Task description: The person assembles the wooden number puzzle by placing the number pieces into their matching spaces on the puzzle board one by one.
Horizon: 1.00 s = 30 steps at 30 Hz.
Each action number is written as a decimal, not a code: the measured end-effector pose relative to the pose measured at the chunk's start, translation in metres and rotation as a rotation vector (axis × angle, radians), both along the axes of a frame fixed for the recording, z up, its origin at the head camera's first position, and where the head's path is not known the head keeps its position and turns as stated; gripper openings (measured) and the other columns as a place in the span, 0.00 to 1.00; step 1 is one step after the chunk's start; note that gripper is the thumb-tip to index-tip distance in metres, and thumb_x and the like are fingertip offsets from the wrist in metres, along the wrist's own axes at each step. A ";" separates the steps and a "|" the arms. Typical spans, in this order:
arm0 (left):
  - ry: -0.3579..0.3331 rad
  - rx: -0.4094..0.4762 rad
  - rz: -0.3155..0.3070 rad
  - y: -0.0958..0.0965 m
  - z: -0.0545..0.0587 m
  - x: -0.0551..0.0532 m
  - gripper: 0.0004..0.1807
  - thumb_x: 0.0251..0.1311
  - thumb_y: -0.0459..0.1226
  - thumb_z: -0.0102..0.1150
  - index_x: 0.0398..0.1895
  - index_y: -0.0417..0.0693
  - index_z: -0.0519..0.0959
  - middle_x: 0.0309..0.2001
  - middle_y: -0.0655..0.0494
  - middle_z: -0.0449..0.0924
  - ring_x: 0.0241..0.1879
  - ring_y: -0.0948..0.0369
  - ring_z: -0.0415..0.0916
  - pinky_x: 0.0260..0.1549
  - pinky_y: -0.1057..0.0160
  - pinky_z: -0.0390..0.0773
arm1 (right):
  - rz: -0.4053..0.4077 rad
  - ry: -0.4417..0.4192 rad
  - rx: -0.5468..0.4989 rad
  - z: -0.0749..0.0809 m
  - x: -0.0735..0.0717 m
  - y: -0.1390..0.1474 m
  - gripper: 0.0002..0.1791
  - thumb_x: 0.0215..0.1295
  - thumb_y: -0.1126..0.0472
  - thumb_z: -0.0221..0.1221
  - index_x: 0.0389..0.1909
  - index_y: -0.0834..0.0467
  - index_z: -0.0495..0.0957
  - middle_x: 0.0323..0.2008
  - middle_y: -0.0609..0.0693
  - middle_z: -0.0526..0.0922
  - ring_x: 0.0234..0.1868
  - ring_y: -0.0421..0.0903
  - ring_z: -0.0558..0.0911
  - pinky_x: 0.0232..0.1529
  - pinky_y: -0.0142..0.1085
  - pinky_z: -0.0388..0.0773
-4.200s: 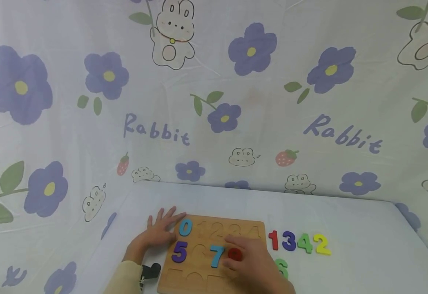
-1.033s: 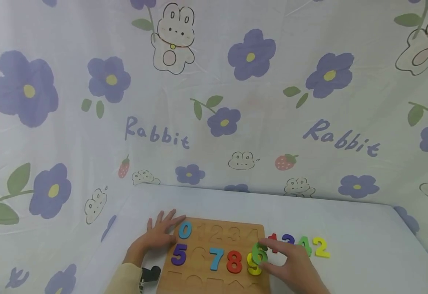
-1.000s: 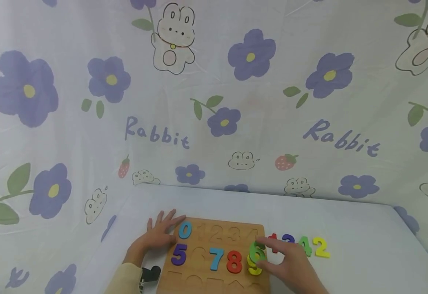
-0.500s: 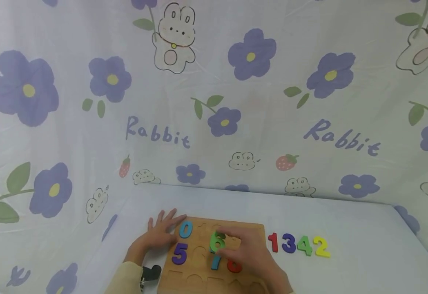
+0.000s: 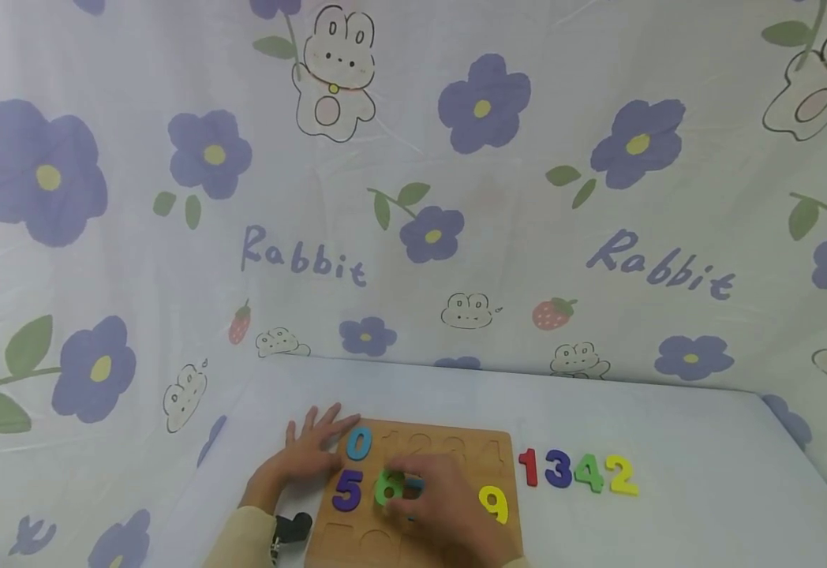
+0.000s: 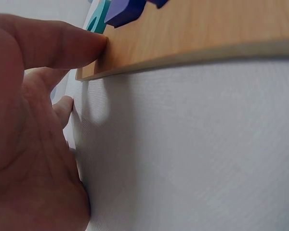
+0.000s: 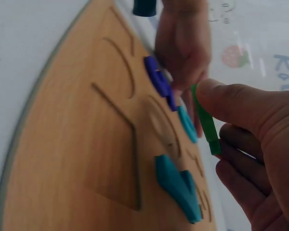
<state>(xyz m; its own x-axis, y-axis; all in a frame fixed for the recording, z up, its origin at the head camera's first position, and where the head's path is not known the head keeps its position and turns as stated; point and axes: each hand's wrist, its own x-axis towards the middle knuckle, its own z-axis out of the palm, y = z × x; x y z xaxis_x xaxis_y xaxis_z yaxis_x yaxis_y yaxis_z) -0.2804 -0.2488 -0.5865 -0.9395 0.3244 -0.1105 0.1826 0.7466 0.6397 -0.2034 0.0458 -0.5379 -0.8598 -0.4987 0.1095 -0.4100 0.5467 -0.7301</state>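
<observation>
Right hand (image 5: 443, 498): pinches green six (image 5: 381, 489) above wooden board (image 5: 342, 546). Left hand (image 5: 303, 457): ungrasping, fingers spread, touches board's edge.

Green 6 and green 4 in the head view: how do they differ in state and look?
The green 6 is pinched in the right hand, while the green 4 lies untouched on the white table.
The green 6 is over the wooden board; the green 4 is off it, to its right.
Fingers partly hide the green 6; the green 4 shows whole.
Both are green number pieces.
</observation>
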 end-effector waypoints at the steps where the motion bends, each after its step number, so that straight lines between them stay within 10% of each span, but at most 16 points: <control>1: 0.002 0.005 0.000 0.000 -0.001 0.000 0.44 0.56 0.44 0.65 0.82 0.68 0.71 0.90 0.40 0.48 0.87 0.27 0.27 0.75 0.18 0.19 | -0.001 -0.012 0.012 -0.002 0.000 -0.002 0.27 0.66 0.50 0.77 0.66 0.46 0.87 0.59 0.37 0.91 0.57 0.39 0.88 0.62 0.42 0.87; 11: -0.033 0.032 0.001 0.002 0.011 0.006 0.44 0.56 0.42 0.66 0.82 0.67 0.72 0.89 0.38 0.47 0.86 0.26 0.25 0.74 0.19 0.15 | 0.013 -0.037 0.164 -0.009 -0.003 -0.015 0.25 0.67 0.47 0.76 0.64 0.44 0.88 0.57 0.36 0.91 0.57 0.38 0.85 0.69 0.54 0.82; 19: -0.021 0.021 -0.001 0.002 0.010 0.005 0.44 0.57 0.42 0.66 0.82 0.69 0.72 0.90 0.39 0.46 0.86 0.26 0.25 0.74 0.19 0.16 | 0.069 0.005 0.182 -0.010 -0.006 -0.019 0.24 0.67 0.49 0.77 0.62 0.47 0.88 0.54 0.36 0.91 0.50 0.33 0.83 0.63 0.45 0.85; 30: -0.007 0.014 0.002 -0.001 -0.004 -0.003 0.45 0.56 0.43 0.67 0.82 0.70 0.71 0.90 0.40 0.47 0.87 0.28 0.25 0.74 0.19 0.16 | -0.016 -0.072 0.045 -0.001 0.005 0.021 0.30 0.69 0.45 0.74 0.71 0.45 0.84 0.67 0.38 0.86 0.70 0.49 0.83 0.72 0.57 0.80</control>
<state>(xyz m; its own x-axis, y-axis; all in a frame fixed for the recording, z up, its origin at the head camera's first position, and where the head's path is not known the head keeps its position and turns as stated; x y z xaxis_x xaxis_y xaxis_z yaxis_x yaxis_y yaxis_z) -0.2833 -0.2501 -0.5906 -0.9392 0.3244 -0.1127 0.1768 0.7382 0.6510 -0.1982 0.0670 -0.5387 -0.8723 -0.4883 0.0243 -0.3483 0.5858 -0.7318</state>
